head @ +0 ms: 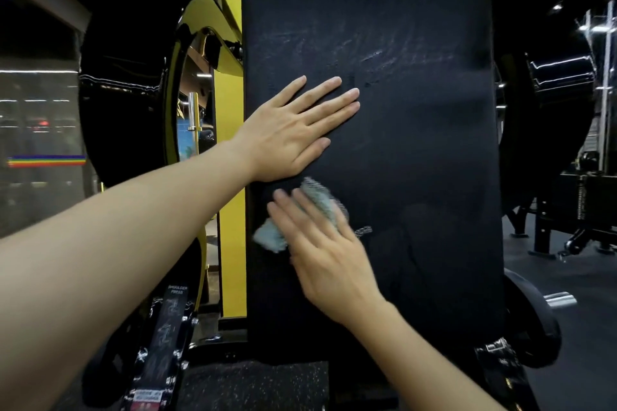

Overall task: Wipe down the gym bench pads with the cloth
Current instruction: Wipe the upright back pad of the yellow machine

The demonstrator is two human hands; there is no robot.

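Observation:
A tall black back pad (417,150) of a shoulder-press machine fills the middle of the view, upright, with faint pale streaks across its upper part. My left hand (293,130) lies flat on the pad near its left edge, fingers straight and spread. Just below it, my right hand (324,243) presses a small light-blue cloth (270,238) against the pad with straight fingers; hand and cloth are blurred. The cloth shows above and to the left of the fingers, the rest hidden under the hand.
Yellow frame parts (230,103) stand directly left of the pad. A black upright with a "shoulder press" label (173,310) is at the lower left. A speckled seat pad (257,384) lies below. Black machines and a chrome bar end (557,299) stand at the right.

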